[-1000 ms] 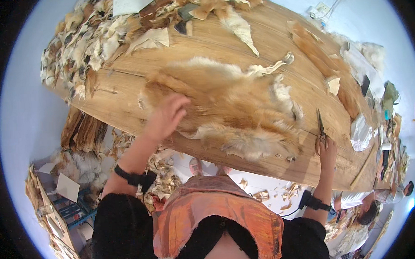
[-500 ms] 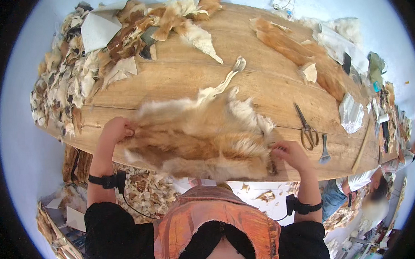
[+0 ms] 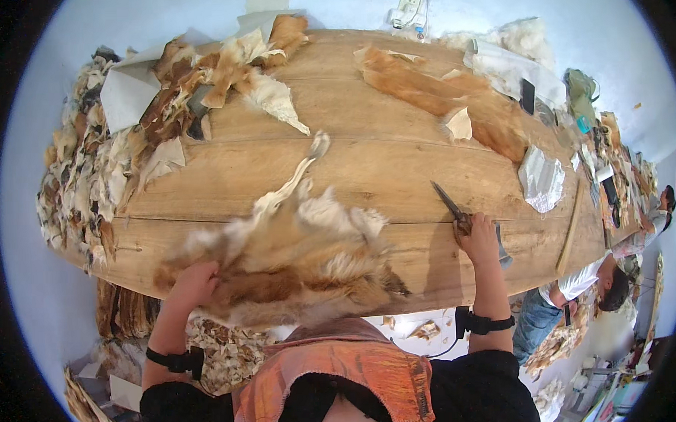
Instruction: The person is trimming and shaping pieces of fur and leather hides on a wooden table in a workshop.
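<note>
A tan and white fur pelt (image 3: 287, 250) lies fur side up along the near edge of the wooden table, its narrow pale tail strip stretching away from me. At its left end my left hand (image 3: 197, 283) is closed on the fur, fingers curled into it. Over to the right, my right hand (image 3: 479, 239) is closed round the handles of dark scissors (image 3: 449, 201). Their blades point away and to the left, and the handles are mostly hidden by my fingers. Beside that wrist a flat metal-bladed tool (image 3: 504, 253) shows partly, just right of my hand.
Fur scraps (image 3: 91, 167) pile up at the table's left. A long orange pelt (image 3: 453, 95) lies across the far right, near a crumpled white plastic bag (image 3: 542, 178), a dark phone (image 3: 527, 96) and a wooden stick (image 3: 572, 229). Another person (image 3: 579, 283) is at the lower right.
My right hand has let go of the pelt's right end and moved away to the scissors, taking hold of them. The left hand stays at the pelt's left end. The whole view has shifted.
</note>
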Tool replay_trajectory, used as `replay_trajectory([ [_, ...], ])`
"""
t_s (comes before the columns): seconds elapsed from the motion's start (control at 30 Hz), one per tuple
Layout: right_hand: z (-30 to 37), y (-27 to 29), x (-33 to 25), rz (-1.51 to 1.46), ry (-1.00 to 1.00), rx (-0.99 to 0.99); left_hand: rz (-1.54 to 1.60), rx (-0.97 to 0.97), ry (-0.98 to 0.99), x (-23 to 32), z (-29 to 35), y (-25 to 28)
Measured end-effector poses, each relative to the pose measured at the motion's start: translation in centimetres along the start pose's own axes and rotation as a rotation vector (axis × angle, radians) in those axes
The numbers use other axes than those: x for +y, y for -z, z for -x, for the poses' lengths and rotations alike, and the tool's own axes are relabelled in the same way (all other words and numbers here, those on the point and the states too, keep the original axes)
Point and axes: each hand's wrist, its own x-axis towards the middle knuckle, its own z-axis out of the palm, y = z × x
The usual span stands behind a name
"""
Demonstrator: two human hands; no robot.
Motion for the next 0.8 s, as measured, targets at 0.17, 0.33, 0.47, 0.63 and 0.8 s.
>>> replay_trajectory([
  [0.17,-1.1,2.4,-0.7,-0.132,0.021,-0.126,0.200,0.000,0.008,3.5,-1.3,4.1],
  [0.33,-1.2,3.6,-5.2,-0.448,0.000,-0.208,0.509,0.178,-0.176,4.3,-13.7,0.1],
  [0.47,0.4,5.6,-13.7,-0.610,0.242,-0.194,0.470,0.084,-0.178,6.3,-18.0,-0.2],
  [0.63,2.0,10.2,-24.0,-0.349,0.359,-0.451,0.790,-0.174,-0.110,4.5,-19.3,2.5],
  [0.8,0.2,11.4,-29.0,-0.164,0.432,-0.383,0.774,-0.272,-0.338,3.2,-19.9,4.9],
])
